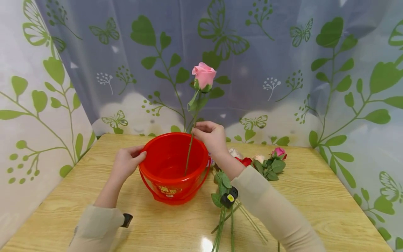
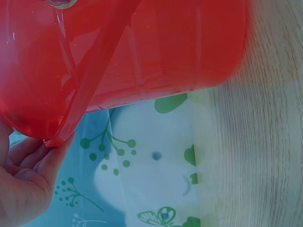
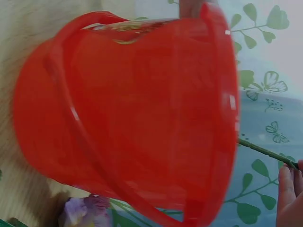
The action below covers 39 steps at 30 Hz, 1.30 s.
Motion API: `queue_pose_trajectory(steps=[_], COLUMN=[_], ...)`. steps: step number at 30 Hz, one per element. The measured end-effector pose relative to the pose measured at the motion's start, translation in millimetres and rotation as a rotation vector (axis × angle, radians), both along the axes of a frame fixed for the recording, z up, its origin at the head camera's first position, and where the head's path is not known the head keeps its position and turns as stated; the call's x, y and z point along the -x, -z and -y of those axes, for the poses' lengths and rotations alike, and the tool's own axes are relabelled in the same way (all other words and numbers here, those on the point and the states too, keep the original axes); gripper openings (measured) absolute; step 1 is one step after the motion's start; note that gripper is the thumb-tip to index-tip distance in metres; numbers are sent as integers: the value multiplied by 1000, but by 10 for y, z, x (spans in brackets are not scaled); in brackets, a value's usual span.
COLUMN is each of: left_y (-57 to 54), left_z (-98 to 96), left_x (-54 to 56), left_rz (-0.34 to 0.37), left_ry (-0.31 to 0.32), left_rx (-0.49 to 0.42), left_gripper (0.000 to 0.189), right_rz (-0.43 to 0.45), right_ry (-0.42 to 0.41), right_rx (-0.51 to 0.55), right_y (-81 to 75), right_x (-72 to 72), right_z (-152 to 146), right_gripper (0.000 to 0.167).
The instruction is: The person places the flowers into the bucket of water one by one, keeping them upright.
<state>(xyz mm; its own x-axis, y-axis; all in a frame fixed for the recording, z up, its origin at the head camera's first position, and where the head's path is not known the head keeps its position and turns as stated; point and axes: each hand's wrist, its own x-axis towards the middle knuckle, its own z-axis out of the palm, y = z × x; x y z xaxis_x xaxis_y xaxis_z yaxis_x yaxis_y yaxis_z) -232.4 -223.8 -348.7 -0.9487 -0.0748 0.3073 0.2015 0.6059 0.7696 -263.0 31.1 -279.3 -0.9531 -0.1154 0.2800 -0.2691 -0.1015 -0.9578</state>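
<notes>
A red plastic bucket (image 1: 173, 189) stands upright on the table, its handle hanging down at the front. My left hand (image 1: 126, 161) grips its rim on the left side, thumb inside; in the left wrist view the fingers (image 2: 40, 158) lie against the outside by the handle's joint. Above the right rim, my right hand (image 1: 211, 137) pinches the stem of a pink rose (image 1: 204, 75) between thumb and fingers. The rose is upright and slightly tilted, its bloom high over the bucket and its lower stem reaching inside. The right wrist view shows the stem (image 3: 265, 151) passing behind the rim.
Several more roses lie right of the bucket, among them a deep pink rose (image 1: 279, 153) and a red rose (image 1: 245, 161), partly hidden by my right arm. Green stems (image 1: 220, 227) extend toward the table's front. A patterned curtain (image 1: 176, 70) hangs behind the wooden table (image 1: 163, 227).
</notes>
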Motion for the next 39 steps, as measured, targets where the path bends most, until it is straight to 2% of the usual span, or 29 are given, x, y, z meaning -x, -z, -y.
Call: queue_pose_trajectory(steps=[5, 13, 25, 39], left_y=[4, 6, 6, 6], left_z=[2, -1, 1, 0], left_x=[1, 3, 7, 3], left_rz=[-4, -3, -15, -3], left_ry=[5, 5, 2, -5], left_rx=[-4, -3, -5, -9], left_gripper=[32, 32, 32, 33], right_rz=[10, -43, -91, -90], right_ry=[-18, 14, 35, 43], right_rx=[-25, -159, -328, -397], right_y=[98, 220, 318, 373], right_x=[-2, -21, -19, -49], right_z=[42, 85, 107, 131], right_gripper=[21, 15, 13, 11])
